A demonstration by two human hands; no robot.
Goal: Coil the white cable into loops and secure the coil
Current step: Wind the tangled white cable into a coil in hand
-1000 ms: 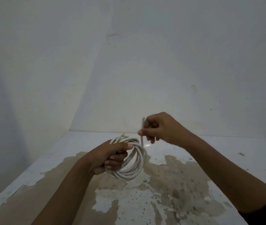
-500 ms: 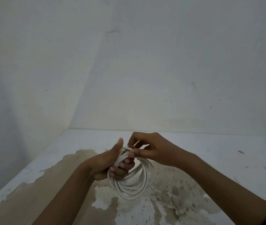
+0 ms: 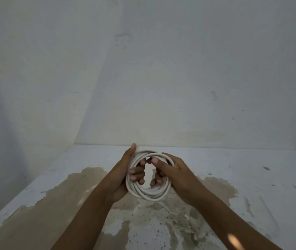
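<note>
The white cable (image 3: pixel 148 194) is wound into a round coil of several loops, held up above the table in the middle of the view. My left hand (image 3: pixel 123 175) grips the coil's left side, with its fingers curled through the ring and its thumb pointing up. On the right side, my right hand (image 3: pixel 172 175) clasps the loops, thumb on top and fingertips showing inside the ring. No loose cable end shows.
Below the hands lies a white table (image 3: pixel 252 177) with peeling paint and large brown patches. A plain wall (image 3: pixel 161 78) stands right behind it, with another wall close at the left.
My right hand held the cable's end upright above the coil, then brought it down and took hold of the coil's right side. The coil has turned to face me as a ring.
</note>
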